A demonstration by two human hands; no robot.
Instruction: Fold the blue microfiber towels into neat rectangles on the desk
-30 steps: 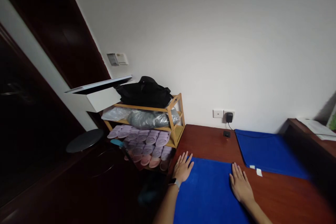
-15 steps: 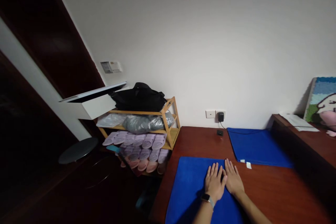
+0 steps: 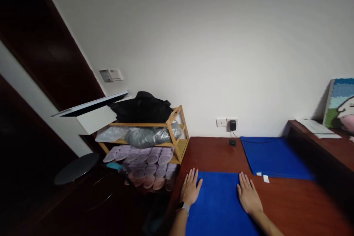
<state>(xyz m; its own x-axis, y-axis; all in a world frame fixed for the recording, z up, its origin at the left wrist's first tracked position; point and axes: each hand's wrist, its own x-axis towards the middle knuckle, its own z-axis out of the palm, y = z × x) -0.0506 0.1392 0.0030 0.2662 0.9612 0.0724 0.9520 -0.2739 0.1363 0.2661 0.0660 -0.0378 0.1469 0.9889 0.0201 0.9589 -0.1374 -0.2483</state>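
Observation:
A blue cloth [image 3: 218, 202] lies flat on the reddish-brown table [image 3: 212, 151] in front of me. My left hand [image 3: 190, 188] rests palm down over its left edge near the far corner, fingers stretched out, with a watch on the wrist. On the opposite edge, my right hand [image 3: 249, 193] lies flat too, its fingers pointing away from me. Neither hand grips anything. Farther back and to the right is a second blue cloth [image 3: 273, 156], folded flat, with white tags [image 3: 266, 179] at its near edge.
A wooden rack [image 3: 181, 149] left of the table holds a black bag [image 3: 142, 107], plastic-wrapped bundles and several slippers [image 3: 153, 156]. A white box [image 3: 96, 118] juts out beside it, above a round stool [image 3: 77, 167]. A black adapter [image 3: 232, 125] sits in the wall socket.
My left hand has slid left across the cloth, from beside my right hand to the left edge. My right hand stays near the right edge. The view has shifted slightly.

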